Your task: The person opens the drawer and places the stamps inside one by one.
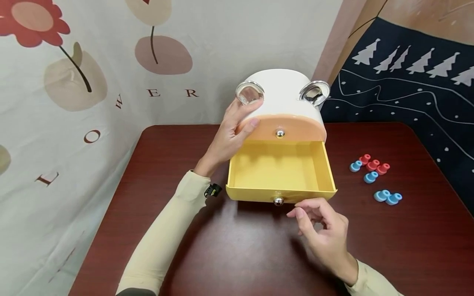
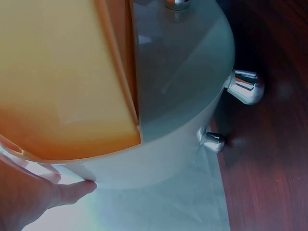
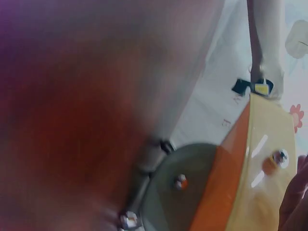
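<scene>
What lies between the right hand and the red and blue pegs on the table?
Nothing: in the head view, only bare table separates the right hand from the pegs.

Red and blue plastic pegs (image 1: 375,177) are lying scattered on the dark wooden table (image 1: 426,242), well to one side. A cream floral cloth (image 1: 74,102) is hanging behind it, and a navy cloth with white trees (image 1: 414,82) is hanging alongside.
</scene>
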### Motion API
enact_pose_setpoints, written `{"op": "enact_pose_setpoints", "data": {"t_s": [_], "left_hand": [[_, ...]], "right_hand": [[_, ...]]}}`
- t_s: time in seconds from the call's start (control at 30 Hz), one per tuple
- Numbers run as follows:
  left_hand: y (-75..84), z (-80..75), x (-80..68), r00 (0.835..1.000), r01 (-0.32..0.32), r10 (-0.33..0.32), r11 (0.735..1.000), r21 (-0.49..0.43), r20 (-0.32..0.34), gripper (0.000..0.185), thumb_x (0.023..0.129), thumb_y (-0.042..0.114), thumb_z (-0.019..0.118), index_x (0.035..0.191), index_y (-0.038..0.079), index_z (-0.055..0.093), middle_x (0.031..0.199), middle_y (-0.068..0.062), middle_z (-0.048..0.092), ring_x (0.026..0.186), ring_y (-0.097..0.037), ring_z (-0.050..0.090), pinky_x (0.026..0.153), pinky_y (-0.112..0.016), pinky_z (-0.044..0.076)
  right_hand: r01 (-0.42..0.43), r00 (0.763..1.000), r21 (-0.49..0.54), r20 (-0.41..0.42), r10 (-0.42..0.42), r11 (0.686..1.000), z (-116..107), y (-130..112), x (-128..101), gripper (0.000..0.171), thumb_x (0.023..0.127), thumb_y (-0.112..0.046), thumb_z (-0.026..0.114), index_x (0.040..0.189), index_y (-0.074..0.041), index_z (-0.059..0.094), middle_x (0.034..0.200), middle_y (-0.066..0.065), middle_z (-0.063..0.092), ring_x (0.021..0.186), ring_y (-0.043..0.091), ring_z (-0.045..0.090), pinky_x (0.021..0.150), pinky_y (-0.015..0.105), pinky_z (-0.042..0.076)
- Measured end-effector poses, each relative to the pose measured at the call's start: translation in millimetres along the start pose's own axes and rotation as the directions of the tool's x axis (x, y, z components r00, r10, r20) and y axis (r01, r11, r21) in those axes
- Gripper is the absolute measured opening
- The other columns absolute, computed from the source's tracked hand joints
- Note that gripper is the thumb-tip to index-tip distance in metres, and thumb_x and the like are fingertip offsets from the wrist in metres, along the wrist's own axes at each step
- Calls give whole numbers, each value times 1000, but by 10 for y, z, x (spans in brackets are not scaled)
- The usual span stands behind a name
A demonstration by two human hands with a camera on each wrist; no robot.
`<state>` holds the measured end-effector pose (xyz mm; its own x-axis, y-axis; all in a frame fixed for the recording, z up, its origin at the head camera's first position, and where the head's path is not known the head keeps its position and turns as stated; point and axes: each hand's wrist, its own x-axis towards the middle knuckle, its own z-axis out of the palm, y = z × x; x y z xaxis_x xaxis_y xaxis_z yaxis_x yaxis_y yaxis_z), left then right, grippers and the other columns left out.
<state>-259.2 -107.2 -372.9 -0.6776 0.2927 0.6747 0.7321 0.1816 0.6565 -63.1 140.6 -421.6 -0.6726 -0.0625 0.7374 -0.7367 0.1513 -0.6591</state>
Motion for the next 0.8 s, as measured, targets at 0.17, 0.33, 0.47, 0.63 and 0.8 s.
{"op": "enact_pose_setpoints", "data": {"t_s": [0.17,0.33,0.47,0.63,0.8], "left_hand": [[-21,7,-35,999,31,-31,999,14,9,44,109,15,66,152,12,63,168,-9,40,154,-20,30,126,-43,21],[-25,39,-60,999,38,-38,999,18,13,42,110,13,63,152,11,62,171,-9,37,159,-19,23,129,-44,15],[-31,81,-88,997,72,-73,997,14,28,43,111,13,61,154,11,61,174,-5,36,165,-17,6,132,-42,3],[-28,74,-84,997,67,-67,998,14,32,44,112,13,61,155,10,60,172,-4,42,166,-17,1,132,-41,-1],[-46,57,-50,1000,27,-27,1000,2,12,44,110,8,62,154,9,61,165,-8,49,161,-19,22,131,-42,11]], "right_hand": [[152,987,55,-62,-149,987,-127,-80,208,19,100,4,70,89,19,65,78,18,75,57,10,65,51,14,49],[207,957,77,-223,-185,975,-281,-134,401,24,98,3,71,83,21,65,77,20,74,71,11,71,72,14,55],[155,941,48,-310,-133,987,-490,-51,508,23,98,6,66,82,22,63,77,19,74,69,9,71,67,13,53],[23,958,-74,-284,-43,997,-798,218,600,19,99,8,57,94,25,64,86,15,76,74,11,71,67,16,52],[-156,969,-233,-227,102,960,-1062,507,583,21,103,3,63,112,21,68,99,7,79,76,8,64,65,16,49]]}}
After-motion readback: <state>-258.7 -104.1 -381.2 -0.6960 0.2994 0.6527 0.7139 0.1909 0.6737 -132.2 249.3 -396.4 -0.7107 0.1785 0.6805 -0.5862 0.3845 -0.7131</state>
